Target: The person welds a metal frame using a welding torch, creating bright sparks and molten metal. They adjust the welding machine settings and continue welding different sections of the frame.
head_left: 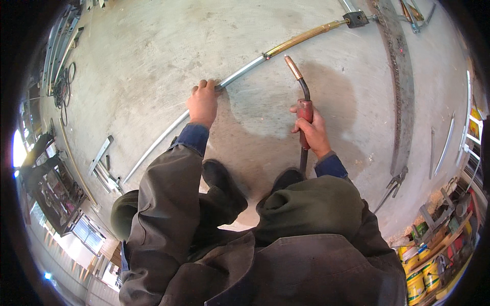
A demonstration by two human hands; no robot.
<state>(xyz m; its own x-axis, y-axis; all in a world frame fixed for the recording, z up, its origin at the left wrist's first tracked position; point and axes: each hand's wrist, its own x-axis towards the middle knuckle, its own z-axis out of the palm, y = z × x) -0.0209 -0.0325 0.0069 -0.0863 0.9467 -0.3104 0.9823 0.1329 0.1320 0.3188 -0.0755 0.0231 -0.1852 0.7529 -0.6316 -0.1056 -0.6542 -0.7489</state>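
My right hand [315, 131] is closed around the red handle of a welding torch [304, 109]. Its dark bent neck and copper-coloured nozzle point up and away to the left, and the black cable runs down between my shoes. With my left hand [203, 105] I grip a long thin silver metal rod [242, 72] that lies slantwise over the floor. At its far end the rod meets a gold-coloured tube [305, 36] at a dark joint. A small black block [356, 20] sits at the tube's other end. The nozzle is apart from the tube.
A long flat rusty steel bar [400, 76] runs down the right, with locking pliers [395, 184] at its near end. Metal pieces [104, 163] and coiled black cable [62, 89] lie left. Yellow buckets [416, 285] and scrap stand at lower right.
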